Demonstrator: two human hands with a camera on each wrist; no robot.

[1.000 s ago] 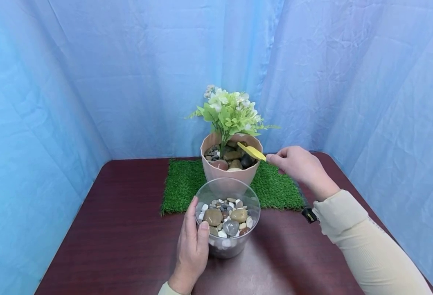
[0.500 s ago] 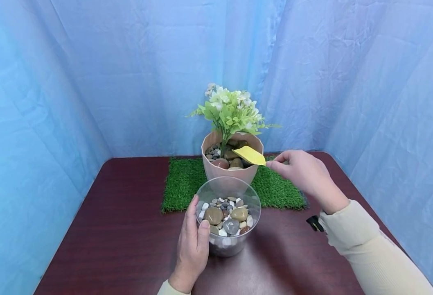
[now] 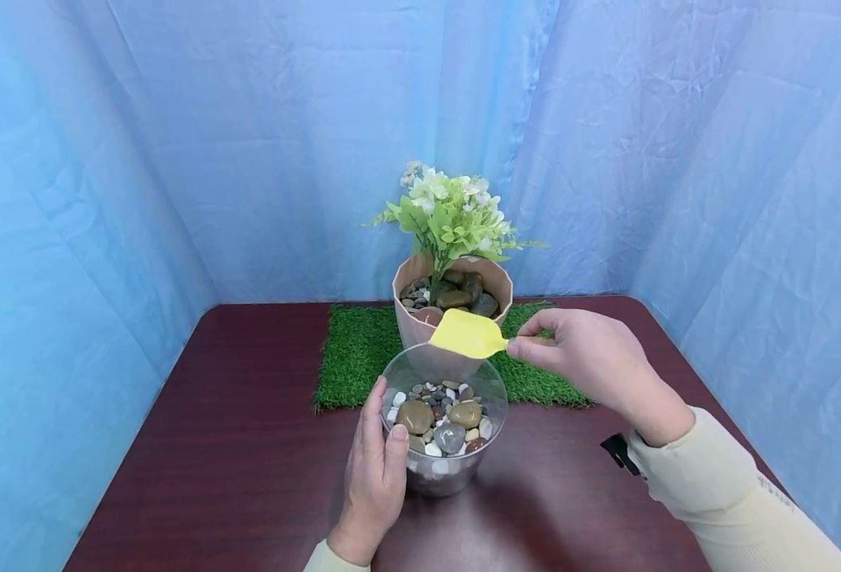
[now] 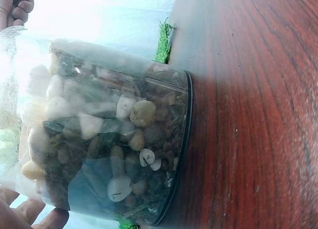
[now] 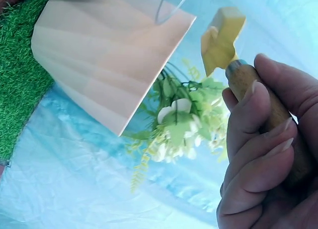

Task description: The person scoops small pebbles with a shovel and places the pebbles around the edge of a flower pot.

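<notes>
My right hand (image 3: 592,357) grips the wooden handle (image 5: 268,100) of a small yellow garden shovel (image 3: 467,334). The shovel's blade hangs over the far rim of a clear plastic bucket (image 3: 440,477), in front of the plant pot, and no stones show on it in the head view. My left hand (image 3: 373,477) holds the bucket's left side, thumb on the near side and fingers along the wall. Inside lie mixed pebbles (image 4: 117,124), with a few larger brown and grey stones (image 3: 415,417) on top. The bucket stands upright on the table.
Behind the bucket, a pink plant pot (image 3: 413,330) holds large dark stones (image 3: 472,286), pebbles and a leafy plant with white flowers (image 3: 456,210). It stands on a green turf mat (image 3: 356,357) on the dark red table (image 3: 234,445). Blue curtains (image 3: 306,143) surround the table.
My right hand has brought the shovel from over the plant pot toward me, to above the bucket's far rim, turning the blade's face into view. My left hand has stayed on the bucket.
</notes>
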